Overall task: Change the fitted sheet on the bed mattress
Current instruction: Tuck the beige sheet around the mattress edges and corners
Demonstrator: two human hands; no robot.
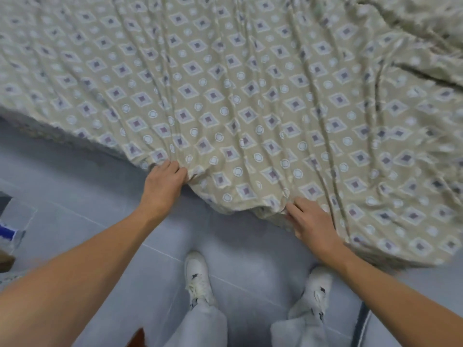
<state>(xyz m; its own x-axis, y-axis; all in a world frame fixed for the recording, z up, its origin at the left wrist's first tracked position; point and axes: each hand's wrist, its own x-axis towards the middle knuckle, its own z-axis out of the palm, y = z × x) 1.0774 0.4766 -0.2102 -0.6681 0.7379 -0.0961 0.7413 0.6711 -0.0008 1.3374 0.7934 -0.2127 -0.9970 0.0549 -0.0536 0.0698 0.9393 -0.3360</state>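
A beige fitted sheet [225, 83] printed with purple diamonds and white circles lies spread and wrinkled over the bed, filling the upper part of the view. Its near edge hangs over the bed's corner toward me. My left hand [162, 184] grips that hem at the left of the corner, fingers curled into the cloth. My right hand [310, 224] pinches the bunched hem lower and to the right. The mattress itself is hidden under the sheet.
Grey tiled floor [75, 186] runs below the bed edge. My white shoes [198, 276] stand close to the bed. A clear container with a blue label [10, 231] sits at the left edge. Bunched sheet folds [426, 26] pile at the top right.
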